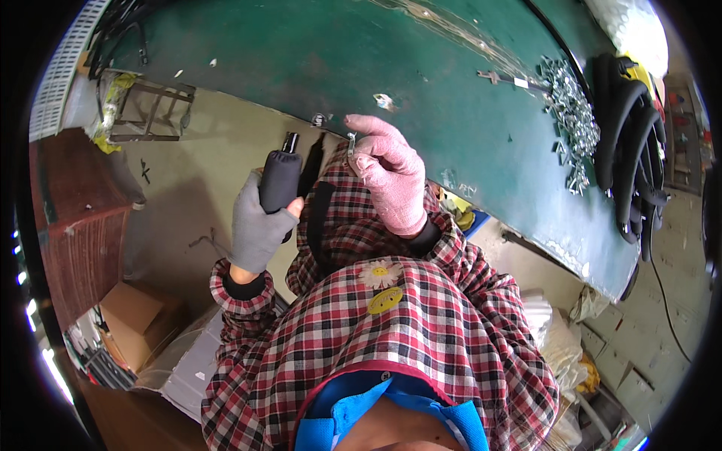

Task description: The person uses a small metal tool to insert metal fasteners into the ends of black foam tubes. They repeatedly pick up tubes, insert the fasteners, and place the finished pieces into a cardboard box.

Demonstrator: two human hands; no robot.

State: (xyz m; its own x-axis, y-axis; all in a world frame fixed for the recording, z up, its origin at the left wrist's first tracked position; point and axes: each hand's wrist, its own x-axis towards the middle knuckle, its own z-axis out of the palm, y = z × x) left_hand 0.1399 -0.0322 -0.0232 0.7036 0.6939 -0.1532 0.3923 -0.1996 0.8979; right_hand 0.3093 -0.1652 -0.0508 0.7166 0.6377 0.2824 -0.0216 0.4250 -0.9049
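My left hand [258,228], in a grey glove with bare fingertips, is closed around a thick black padded tube [280,182]. A shiny dark end sticks up from the tube's top. In a pink glove, my right hand [392,174] pinches a small silver metal clip [351,143] between thumb and fingers. The clip is apart from the tube, a little to its right. A black strap [320,218] hangs between my hands, over my checked smock; I cannot tell whether it joins the tube.
A green worktable [286,56] stretches ahead, its near edge just beyond my hands. On its right lie a heap of small metal clips [568,113], a metal tool [511,80] and bundled black foam tubes [632,143]. Brown stacked boards [83,225] and a cardboard box [135,316] stand at left.
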